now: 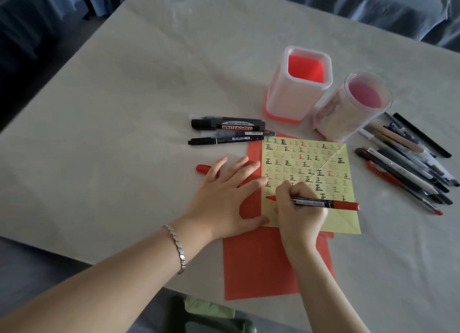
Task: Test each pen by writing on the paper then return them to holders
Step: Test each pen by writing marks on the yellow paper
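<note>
Markers lay left of the paper, a red cap near them. I saw the left hand spread flat on the sheet's edge, the right hand pinching a red pen, tip down. Both holders stood empty beside the pile of pens; I judged every return undone.

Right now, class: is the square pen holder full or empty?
Empty: looking down into the square pen holder, only its red inside shows, and nothing stands in it.
</note>
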Demonstrator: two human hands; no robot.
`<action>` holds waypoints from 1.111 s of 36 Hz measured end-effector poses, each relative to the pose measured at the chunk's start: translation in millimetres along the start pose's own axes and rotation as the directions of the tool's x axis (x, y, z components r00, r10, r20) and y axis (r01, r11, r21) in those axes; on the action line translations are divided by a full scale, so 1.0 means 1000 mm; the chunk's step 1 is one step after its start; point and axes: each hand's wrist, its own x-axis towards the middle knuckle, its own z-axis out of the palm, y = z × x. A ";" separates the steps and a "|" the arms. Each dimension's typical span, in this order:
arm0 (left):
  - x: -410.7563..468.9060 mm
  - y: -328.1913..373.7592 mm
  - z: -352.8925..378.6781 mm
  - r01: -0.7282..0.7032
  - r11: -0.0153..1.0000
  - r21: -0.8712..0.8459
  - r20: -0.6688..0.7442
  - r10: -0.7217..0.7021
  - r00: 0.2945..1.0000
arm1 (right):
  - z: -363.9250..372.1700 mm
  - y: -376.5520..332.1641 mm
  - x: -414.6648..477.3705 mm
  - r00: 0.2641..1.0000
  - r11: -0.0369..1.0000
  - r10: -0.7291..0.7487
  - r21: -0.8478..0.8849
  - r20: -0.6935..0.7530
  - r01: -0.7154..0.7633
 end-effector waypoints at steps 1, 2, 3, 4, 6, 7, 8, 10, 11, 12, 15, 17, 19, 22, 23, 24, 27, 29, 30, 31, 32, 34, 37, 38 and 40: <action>0.000 0.000 0.000 -0.001 1.000 0.000 -0.001 0.001 1.000 | 0.000 0.000 0.000 1.000 1.000 -0.006 -0.001 0.003 0.006; 0.000 0.000 0.000 -0.002 1.000 0.002 -0.001 0.002 1.000 | 0.000 0.000 -0.001 1.000 1.000 -0.015 -0.004 0.007 0.015; 0.000 0.000 0.000 -0.003 1.000 0.003 -0.002 0.003 1.000 | 0.000 -0.001 -0.001 1.000 1.000 -0.027 -0.012 0.009 0.027; 0.000 0.000 0.000 -0.003 1.000 0.005 -0.002 0.003 1.000 | 0.000 -0.001 -0.001 0.999 0.999 -0.041 -0.021 0.010 0.041; 0.000 0.000 0.000 -0.003 1.000 0.010 -0.002 0.003 1.000 | 0.000 -0.001 -0.001 0.999 0.998 -0.053 -0.035 0.002 0.053; 0.000 0.000 0.000 -0.003 1.000 0.015 0.000 0.003 1.000 | 0.000 -0.001 -0.001 0.999 0.998 -0.050 -0.038 -0.009 0.050; 0.000 -0.001 0.000 -0.003 1.000 0.017 0.003 0.003 1.000 | 0.000 -0.001 -0.001 0.999 0.998 -0.046 -0.042 -0.022 0.046; 0.000 -0.001 0.000 -0.002 1.000 0.014 0.006 0.002 1.000 | -0.001 -0.001 0.000 0.998 0.998 -0.051 -0.048 -0.041 0.049; 0.000 -0.001 0.000 -0.002 1.000 0.011 0.005 0.002 1.000 | -0.001 -0.001 0.000 0.998 0.997 -0.055 -0.047 -0.044 0.053; 0.000 -0.001 0.000 -0.002 1.000 0.009 0.003 0.002 1.000 | -0.001 -0.001 0.000 0.997 0.998 -0.055 -0.041 -0.046 0.053; 0.000 -0.001 0.001 -0.002 1.000 0.010 0.001 0.002 1.000 | -0.001 -0.001 0.000 0.998 0.999 -0.038 -0.010 -0.053 0.038; 0.000 -0.001 0.000 -0.001 1.000 0.013 0.000 0.001 1.000 | -0.001 0.000 0.001 0.998 0.999 -0.048 -0.009 -0.047 0.048; 0.000 -0.001 0.001 -0.001 1.000 0.014 -0.001 0.001 1.000 | -0.001 0.001 0.001 0.998 0.999 -0.045 -0.003 -0.037 0.045; 0.000 0.000 0.001 -0.004 1.000 0.013 -0.007 0.004 1.000 | -0.001 0.001 0.000 0.998 0.998 -0.052 -0.018 -0.028 0.052; 0.001 -0.001 0.001 -0.005 1.000 0.012 -0.009 0.005 1.000 | -0.001 0.001 -0.001 0.998 0.998 -0.062 -0.023 -0.026 0.061; 0.000 -0.001 0.001 -0.006 1.000 0.011 -0.011 0.006 1.000 | -0.001 0.001 -0.001 0.997 0.997 -0.072 -0.025 -0.025 0.071; 0.000 -0.001 0.002 -0.010 1.000 0.014 -0.017 0.010 1.000 | -0.001 0.001 0.000 0.996 0.996 -0.083 -0.036 -0.025 0.082; 0.000 -0.001 0.002 -0.012 1.000 0.013 -0.021 0.012 1.000 | -0.001 0.002 0.000 0.995 0.995 -0.090 -0.037 -0.033 0.089; 0.000 -0.001 0.002 -0.012 1.000 0.013 -0.024 0.013 1.000 | -0.001 0.002 0.000 0.995 0.996 -0.089 -0.030 -0.039 0.087; 0.000 -0.001 0.002 -0.014 1.000 0.014 -0.026 0.014 1.000 | -0.001 0.002 0.000 0.996 0.996 -0.083 -0.022 -0.045 0.082; 0.001 -0.001 0.002 -0.016 1.000 0.017 -0.028 0.016 0.999 | -0.001 0.003 0.000 0.996 0.997 -0.077 -0.016 -0.048 0.076; 0.001 -0.001 0.002 -0.017 1.000 0.016 -0.025 0.017 1.000 | -0.001 0.003 0.000 0.996 0.997 -0.078 -0.020 -0.047 0.077; 0.000 -0.001 0.002 -0.010 1.000 0.008 -0.019 0.010 1.000 | 0.000 0.002 -0.001 0.996 0.996 -0.084 -0.040 -0.037 0.082; 0.000 -0.001 0.002 -0.008 1.000 0.009 -0.018 0.008 1.000 | 0.000 0.002 -0.001 0.995 0.996 -0.087 -0.038 -0.041 0.085; 0.001 -0.001 0.002 -0.008 1.000 0.010 -0.019 0.008 1.000 | 0.000 0.000 -0.001 0.994 0.994 -0.101 -0.033 -0.050 0.100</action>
